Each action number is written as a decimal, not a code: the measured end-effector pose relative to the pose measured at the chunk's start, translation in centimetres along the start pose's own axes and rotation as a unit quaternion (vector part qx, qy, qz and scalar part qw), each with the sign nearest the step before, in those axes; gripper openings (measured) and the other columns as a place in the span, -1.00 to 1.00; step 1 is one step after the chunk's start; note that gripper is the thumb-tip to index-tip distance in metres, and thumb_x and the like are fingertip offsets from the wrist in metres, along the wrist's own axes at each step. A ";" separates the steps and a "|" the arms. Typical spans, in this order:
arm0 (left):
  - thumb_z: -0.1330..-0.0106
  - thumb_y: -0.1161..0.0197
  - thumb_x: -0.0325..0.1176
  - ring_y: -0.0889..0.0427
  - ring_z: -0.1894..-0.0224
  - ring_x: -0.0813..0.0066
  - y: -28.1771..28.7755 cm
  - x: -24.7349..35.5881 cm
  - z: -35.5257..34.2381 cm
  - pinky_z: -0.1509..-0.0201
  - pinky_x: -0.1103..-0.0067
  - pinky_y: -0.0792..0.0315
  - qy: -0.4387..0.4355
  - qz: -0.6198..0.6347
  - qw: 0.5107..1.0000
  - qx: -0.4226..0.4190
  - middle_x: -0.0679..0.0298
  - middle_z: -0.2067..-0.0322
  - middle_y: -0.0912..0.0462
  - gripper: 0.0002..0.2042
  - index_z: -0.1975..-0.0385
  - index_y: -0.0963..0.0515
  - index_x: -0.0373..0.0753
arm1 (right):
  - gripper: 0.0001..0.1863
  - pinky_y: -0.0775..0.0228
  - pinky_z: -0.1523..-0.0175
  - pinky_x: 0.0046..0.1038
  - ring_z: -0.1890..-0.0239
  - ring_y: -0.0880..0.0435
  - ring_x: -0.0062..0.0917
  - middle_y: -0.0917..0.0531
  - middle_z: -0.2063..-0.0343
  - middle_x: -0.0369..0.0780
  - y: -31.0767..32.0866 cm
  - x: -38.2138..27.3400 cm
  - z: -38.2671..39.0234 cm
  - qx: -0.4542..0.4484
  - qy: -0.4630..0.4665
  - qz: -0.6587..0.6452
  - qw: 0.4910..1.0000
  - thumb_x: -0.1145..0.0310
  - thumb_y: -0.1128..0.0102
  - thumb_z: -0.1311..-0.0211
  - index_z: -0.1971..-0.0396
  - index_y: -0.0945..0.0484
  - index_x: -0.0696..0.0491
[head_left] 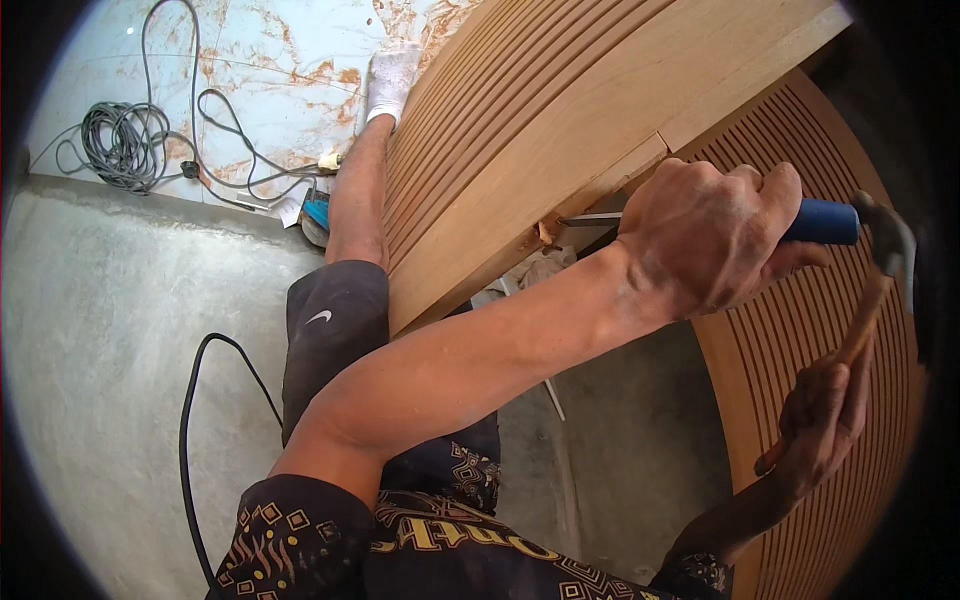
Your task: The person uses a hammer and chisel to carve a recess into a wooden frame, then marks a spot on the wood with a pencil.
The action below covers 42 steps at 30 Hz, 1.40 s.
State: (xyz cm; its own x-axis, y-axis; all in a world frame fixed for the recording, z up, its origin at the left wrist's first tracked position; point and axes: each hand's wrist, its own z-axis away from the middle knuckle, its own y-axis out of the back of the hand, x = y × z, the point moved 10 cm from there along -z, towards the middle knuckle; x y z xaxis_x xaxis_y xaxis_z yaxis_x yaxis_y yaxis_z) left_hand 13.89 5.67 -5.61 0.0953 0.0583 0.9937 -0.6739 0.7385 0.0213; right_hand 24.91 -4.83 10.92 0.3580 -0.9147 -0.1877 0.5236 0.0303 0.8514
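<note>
My left hand [700, 235] is wrapped round a chisel [828, 224] with a blue handle. Its metal blade points left into a notch [545, 232] in the edge of a pale wooden board [560, 150], where a curled chip of wood sticks up. At the right, my right hand [822, 405] grips a hammer [864, 318] by its wooden handle. The hammer's metal head is close to the butt of the chisel; whether they touch I cannot tell. The board borders a curved, ribbed wooden panel [470, 110].
A second curved ribbed panel [810, 400] stands at the right. A coiled grey cable [122, 147] lies on a pale, brown-stained sheet [250, 50] at the upper left. A blue power tool [316, 212] sits beside my leg. A black cable [185, 440] loops over the concrete floor [110, 370].
</note>
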 end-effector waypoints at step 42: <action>-0.39 -0.27 0.21 -0.71 0.68 0.28 -0.5 0.6 0.7 0.69 0.44 -0.57 -0.044 -0.001 0.999 0.021 0.08 0.69 -0.62 -0.40 0.37 -0.50 -0.37 | -0.41 0.06 0.67 -0.80 0.67 -0.15 -0.94 -0.29 0.58 -0.45 1.8 -0.3 0.6 0.156 0.013 -0.063 0.986 0.20 0.08 -0.67 -0.52 -0.20 0.18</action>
State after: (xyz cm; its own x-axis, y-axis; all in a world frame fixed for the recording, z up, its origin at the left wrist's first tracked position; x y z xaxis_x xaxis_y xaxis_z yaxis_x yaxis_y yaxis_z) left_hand 13.76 4.91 -4.97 0.0333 -0.0032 0.9994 -0.7042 0.7096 0.0258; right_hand 25.25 -4.76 12.79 0.3268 -0.8928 -0.3099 0.3037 -0.2113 0.9290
